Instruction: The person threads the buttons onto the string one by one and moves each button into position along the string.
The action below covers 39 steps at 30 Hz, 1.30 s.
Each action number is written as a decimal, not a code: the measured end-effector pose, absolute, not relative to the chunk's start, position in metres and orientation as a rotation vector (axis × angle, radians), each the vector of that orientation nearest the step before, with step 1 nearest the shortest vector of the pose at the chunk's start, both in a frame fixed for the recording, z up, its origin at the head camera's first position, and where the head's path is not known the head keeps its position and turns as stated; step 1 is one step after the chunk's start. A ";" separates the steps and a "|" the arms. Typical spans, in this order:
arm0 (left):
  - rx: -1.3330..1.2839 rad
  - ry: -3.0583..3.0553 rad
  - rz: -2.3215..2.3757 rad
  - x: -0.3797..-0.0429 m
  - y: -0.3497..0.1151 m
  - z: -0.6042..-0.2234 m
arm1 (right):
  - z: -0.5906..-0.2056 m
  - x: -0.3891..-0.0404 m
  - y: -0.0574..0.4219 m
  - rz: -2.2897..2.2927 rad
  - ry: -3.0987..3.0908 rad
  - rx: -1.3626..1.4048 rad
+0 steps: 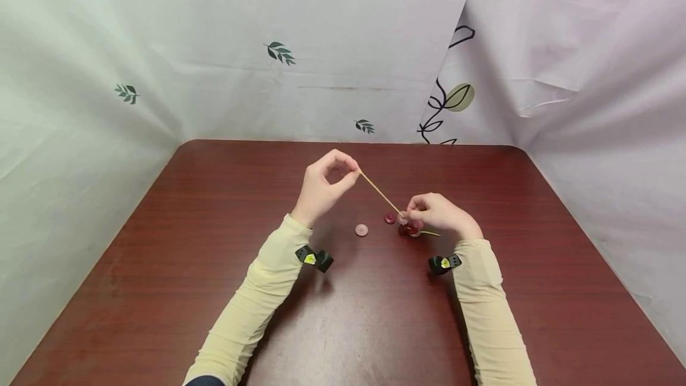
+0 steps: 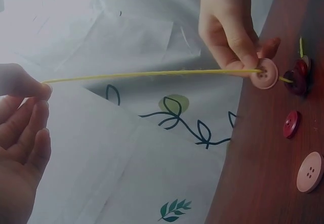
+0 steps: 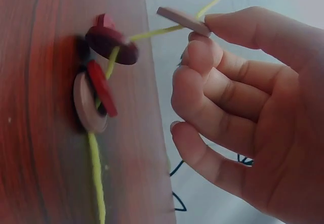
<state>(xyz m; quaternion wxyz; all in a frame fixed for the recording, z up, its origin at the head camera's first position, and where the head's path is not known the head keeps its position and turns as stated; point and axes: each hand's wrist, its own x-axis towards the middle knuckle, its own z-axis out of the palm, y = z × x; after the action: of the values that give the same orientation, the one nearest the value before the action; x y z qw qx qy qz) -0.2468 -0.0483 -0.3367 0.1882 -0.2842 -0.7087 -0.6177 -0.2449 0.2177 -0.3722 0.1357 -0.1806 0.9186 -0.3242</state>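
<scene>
My left hand (image 1: 321, 188) pinches the end of a yellow string (image 1: 379, 192) between thumb and forefinger. The string runs taut down to the right, through a pink button (image 2: 265, 74). That button's edge is pinched between thumb and forefinger of my right hand (image 1: 443, 214), whose other fingers curl loosely. Beyond it on the same string hang a dark maroon button (image 3: 112, 44), a red button (image 3: 103, 87) and another pink button (image 3: 86, 102). The string's tail (image 3: 97, 178) trails past them. A loose red button (image 1: 389, 218) lies on the table beside the strung ones.
Left of the red button, a loose pink four-hole button (image 1: 361, 230) lies flat on the reddish-brown wooden table (image 1: 225, 207). Pale curtains (image 1: 332, 11) with leaf prints stand behind the table and along its sides. Each wrist wears a small black camera (image 1: 323, 261).
</scene>
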 end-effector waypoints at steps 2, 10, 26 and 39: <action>-0.807 -1.984 -1.733 -0.247 -0.048 -0.337 | -0.373 -0.245 0.220 -0.926 2.658 -0.512; -0.824 -1.967 -1.711 -0.249 -0.048 -0.336 | -0.380 -0.248 0.227 -0.881 2.640 -0.499; -0.838 -2.047 -1.702 -0.246 -0.045 -0.338 | -0.390 -0.249 0.233 -0.823 2.667 -0.458; -0.848 -2.084 -1.669 -0.245 -0.045 -0.338 | -0.355 -0.237 0.214 -0.942 2.874 -0.489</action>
<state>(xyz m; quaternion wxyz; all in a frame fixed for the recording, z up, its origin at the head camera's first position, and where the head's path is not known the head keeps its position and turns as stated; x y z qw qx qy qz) -0.2452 -0.0449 -0.3384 0.1693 -0.2983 -0.7332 -0.5871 -0.2372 0.2138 -0.3547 0.0388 -0.1593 0.9374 -0.3073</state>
